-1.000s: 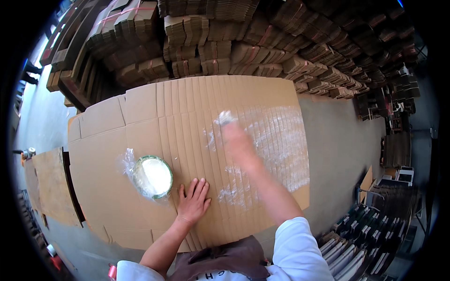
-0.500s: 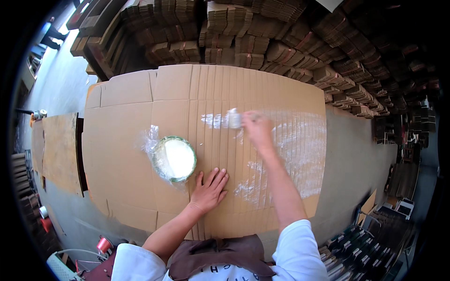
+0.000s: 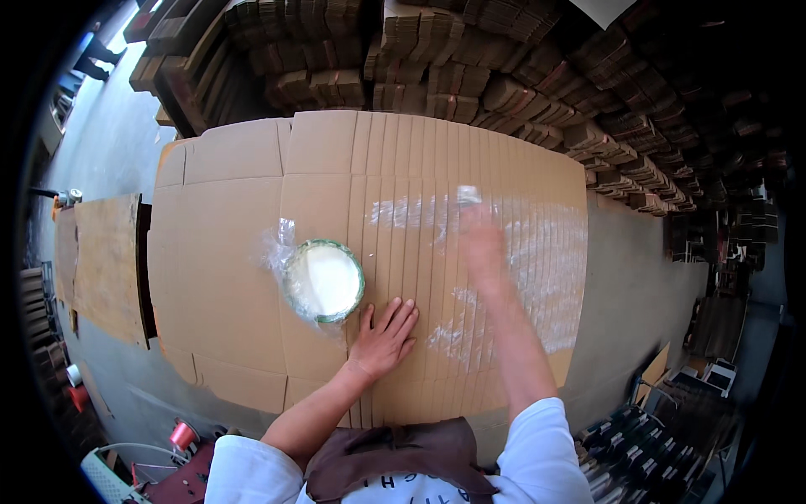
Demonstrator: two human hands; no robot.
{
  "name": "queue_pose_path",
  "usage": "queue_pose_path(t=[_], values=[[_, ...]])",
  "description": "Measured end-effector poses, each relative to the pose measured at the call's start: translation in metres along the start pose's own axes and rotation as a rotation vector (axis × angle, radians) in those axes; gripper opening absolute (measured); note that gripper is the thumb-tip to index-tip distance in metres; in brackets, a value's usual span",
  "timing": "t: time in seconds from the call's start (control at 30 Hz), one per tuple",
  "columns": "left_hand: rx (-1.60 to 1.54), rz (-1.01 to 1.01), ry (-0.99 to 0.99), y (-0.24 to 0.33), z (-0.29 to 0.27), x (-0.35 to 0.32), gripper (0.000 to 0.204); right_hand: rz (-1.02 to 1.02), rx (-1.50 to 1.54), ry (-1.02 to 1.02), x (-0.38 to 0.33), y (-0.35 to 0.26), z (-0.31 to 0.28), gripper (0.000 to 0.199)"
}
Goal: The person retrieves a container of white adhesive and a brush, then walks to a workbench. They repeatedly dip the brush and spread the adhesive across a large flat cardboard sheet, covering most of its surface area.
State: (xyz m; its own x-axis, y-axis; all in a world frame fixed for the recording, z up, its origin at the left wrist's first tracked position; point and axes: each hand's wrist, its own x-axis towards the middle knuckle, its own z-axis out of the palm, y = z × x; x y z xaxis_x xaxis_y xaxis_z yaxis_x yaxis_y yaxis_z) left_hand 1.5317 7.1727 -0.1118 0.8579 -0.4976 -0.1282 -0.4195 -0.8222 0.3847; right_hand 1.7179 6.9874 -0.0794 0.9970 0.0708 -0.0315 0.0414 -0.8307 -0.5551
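Observation:
A large creased cardboard sheet [image 3: 227, 227] spreads out in front of me. My right hand [image 3: 484, 239], smeared by motion, is closed around a brush [image 3: 468, 196] whose whitish end points away from me. Under and around it, streaks of wet white paste [image 3: 546, 252] cover much of the sheet's right part. My left hand [image 3: 384, 340] lies flat on the cardboard, fingers spread, holding nothing. Just beyond that hand, to its left, stands a round green-rimmed tub [image 3: 326, 281] of white paste, with clear plastic film [image 3: 281, 245] crumpled at its side.
Stacks of folded cardboard [image 3: 420, 80] rise behind the sheet and along the right. Wooden pallets [image 3: 189, 80] stand at the far left. A wooden board [image 3: 105, 265] lies left of the sheet; a red spool [image 3: 182, 435] sits at the lower left.
My right hand has swept the brush to the right across the sheet. The left hand stays flat on the cardboard. The whole view has shifted slightly.

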Motion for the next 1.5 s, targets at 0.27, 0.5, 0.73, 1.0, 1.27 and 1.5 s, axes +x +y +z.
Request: queue_pose_path(t=[0.27, 0.5, 0.73, 1.0, 1.27, 1.5], values=[[-0.015, -0.015, 0.002, 0.002, -0.001, 0.002, 0.058, -0.158, -0.060, -0.021, 0.007, -0.016, 0.012, 0.020], [0.007, -0.015, 0.001, 0.003, 0.001, 0.003, 0.059, -0.304, -0.114, 0.031, 0.009, -0.008, -0.007, 0.027], [0.022, -0.020, 0.005, 0.001, 0.001, 0.001, 0.062, 0.123, -0.070, -0.009, 0.015, 0.038, -0.045, 0.027], [0.008, -0.023, -0.010, 0.004, 0.000, 0.005, 0.060, 0.228, 0.122, 0.071, 0.022, 0.067, -0.059, 0.024], [0.038, -0.015, 0.010, 0.004, -0.002, 0.006, 0.060, 0.168, -0.071, 0.112, 0.023, 0.093, -0.064, 0.023], [0.031, 0.007, 0.018, 0.006, 0.002, 0.005, 0.060, 0.381, -0.359, 0.010, 0.032, 0.131, -0.112, 0.024]])
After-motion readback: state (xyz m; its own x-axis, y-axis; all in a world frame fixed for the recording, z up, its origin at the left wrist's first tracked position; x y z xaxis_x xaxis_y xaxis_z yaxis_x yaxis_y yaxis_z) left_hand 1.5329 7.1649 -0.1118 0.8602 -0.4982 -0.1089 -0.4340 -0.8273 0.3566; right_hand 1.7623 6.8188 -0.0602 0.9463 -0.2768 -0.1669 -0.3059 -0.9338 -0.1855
